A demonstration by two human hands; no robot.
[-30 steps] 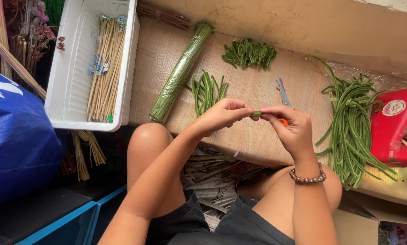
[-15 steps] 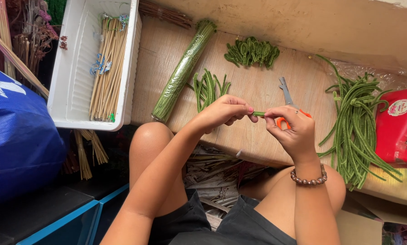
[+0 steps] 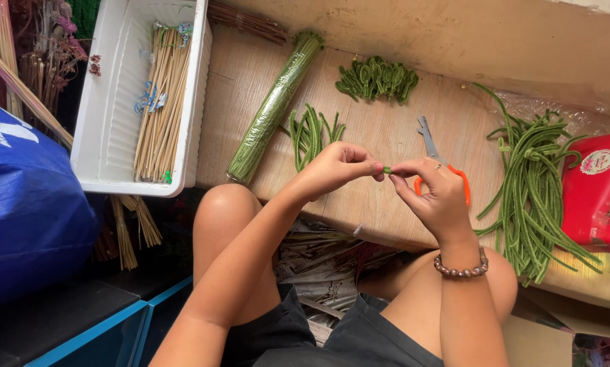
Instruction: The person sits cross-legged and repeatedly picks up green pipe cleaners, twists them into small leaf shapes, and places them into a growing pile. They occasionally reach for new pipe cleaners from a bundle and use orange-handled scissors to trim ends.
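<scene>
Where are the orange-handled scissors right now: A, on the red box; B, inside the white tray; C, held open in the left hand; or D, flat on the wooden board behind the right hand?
D: the scissors lie flat on the wooden board, their orange handles partly hidden behind the right hand, while both hands pinch a small green piece.

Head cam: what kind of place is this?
Likely a small floral or craft workspace: wooden board with fuzzy green stems, orange-handled scissors, white tray of tan sticks.
</scene>
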